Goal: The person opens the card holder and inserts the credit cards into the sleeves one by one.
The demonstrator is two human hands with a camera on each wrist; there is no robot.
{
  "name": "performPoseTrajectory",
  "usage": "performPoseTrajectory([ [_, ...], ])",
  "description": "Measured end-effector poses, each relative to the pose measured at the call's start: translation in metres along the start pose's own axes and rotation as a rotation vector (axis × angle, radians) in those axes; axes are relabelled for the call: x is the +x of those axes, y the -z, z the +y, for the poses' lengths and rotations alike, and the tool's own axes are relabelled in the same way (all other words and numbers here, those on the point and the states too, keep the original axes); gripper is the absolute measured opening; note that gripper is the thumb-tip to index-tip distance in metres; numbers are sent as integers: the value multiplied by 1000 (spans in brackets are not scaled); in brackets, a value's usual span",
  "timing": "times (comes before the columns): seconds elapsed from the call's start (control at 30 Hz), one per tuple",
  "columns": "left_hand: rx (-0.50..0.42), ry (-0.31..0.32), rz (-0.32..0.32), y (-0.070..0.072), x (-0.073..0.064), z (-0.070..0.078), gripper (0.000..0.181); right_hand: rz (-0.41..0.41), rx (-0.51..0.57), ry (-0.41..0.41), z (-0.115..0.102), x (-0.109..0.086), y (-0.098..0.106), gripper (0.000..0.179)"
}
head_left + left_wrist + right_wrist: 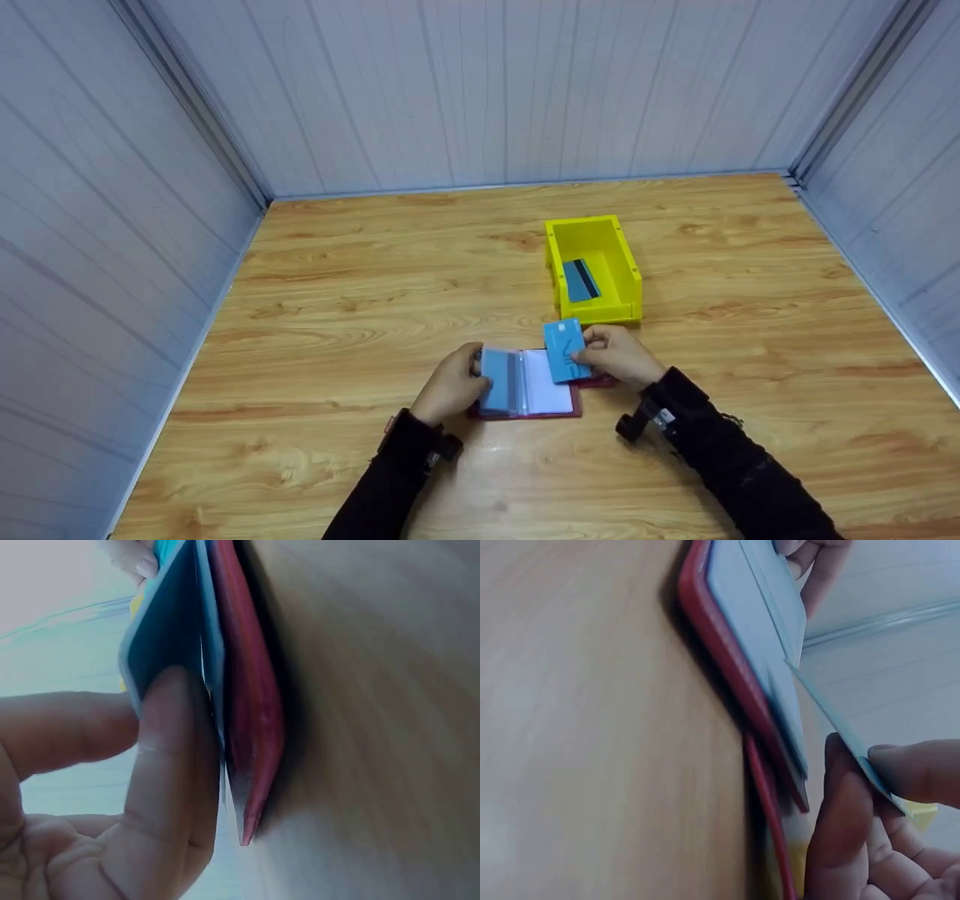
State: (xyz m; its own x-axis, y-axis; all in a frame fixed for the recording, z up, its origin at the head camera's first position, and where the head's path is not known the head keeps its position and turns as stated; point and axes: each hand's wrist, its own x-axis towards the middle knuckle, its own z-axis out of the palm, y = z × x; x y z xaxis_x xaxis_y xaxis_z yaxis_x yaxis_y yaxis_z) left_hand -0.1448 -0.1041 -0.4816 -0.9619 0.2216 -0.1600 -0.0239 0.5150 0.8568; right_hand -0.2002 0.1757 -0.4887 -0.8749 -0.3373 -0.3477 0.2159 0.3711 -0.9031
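Note:
A dark red card holder (576, 405) lies opened on the wooden table, its clear sleeves spread. On its left side, a sleeve page (498, 381) shows a blue card with a dark stripe. My left hand (453, 382) pinches that page at its outer edge; the left wrist view has the page (169, 622) lifted away from the red cover (251, 705). Between thumb and fingers, my right hand (621, 355) pinches a light blue card (562, 346) with a chip and lettering. This card is tilted above the holder's right side, whose sleeve (544, 390) looks white.
Just behind the holder stands a yellow open-front bin (634, 289). Inside it, a blue card (577, 281) with a black stripe leans near the left wall. White panel walls (480, 97) border the table at the back and both sides.

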Motion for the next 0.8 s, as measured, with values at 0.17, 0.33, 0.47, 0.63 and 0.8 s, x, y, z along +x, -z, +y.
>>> performPoseTrajectory([
  [0.17, -17, -1, 8, 0, 1, 0, 66, -70, -32, -5, -9, 5, -10, 25],
  [0.33, 7, 1, 22, 0, 1, -1, 64, -137, -39, -26, -14, 9, -21, 29],
  [0.47, 20, 7, 25, -1, 1, -1, 62, -174, -26, -42, -15, 9, -28, 32],
  [0.63, 6, 11, 20, -1, 0, -2, 61, -204, -20, -7, -14, 7, -33, 30],
  [0.8, 9, -8, 18, 0, -1, -3, 62, -217, -9, -15, -15, 7, -36, 27],
])
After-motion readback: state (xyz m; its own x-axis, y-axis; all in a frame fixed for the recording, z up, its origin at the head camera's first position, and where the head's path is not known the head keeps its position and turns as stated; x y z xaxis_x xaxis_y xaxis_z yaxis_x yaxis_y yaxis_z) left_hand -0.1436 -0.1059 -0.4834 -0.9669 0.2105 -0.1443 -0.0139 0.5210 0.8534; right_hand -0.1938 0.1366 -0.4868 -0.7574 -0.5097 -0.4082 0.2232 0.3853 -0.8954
